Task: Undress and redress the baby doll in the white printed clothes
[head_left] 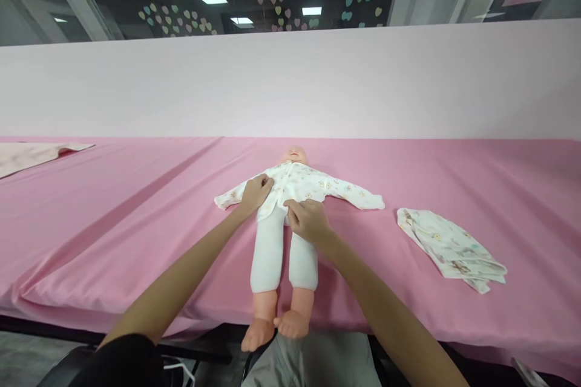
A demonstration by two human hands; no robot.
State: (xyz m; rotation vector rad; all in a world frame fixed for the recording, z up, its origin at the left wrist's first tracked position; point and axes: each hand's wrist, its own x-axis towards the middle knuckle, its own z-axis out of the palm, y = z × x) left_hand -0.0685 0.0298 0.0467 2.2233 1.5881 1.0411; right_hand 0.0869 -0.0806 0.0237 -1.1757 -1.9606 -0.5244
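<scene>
A baby doll (296,155) lies on its back, feet toward me, in a white long-sleeved baby shirt (299,178) with small prints and white trousers (267,254). Its bare feet (293,323) reach the near table edge. My left hand (257,193) rests on the shirt's left side near the sleeve, its fingers curled closed on the cloth. Lower down, my right hand (308,217) pinches the shirt's bottom hem at the doll's waist. The fingertips of both hands are partly hidden. Both sleeves are spread outward.
A folded printed baby garment (449,248) lies to the right on the pink sheet (136,205). At the far left is a pale cloth (31,154). A white partition (290,81) stands behind the table. My lap is against the near edge.
</scene>
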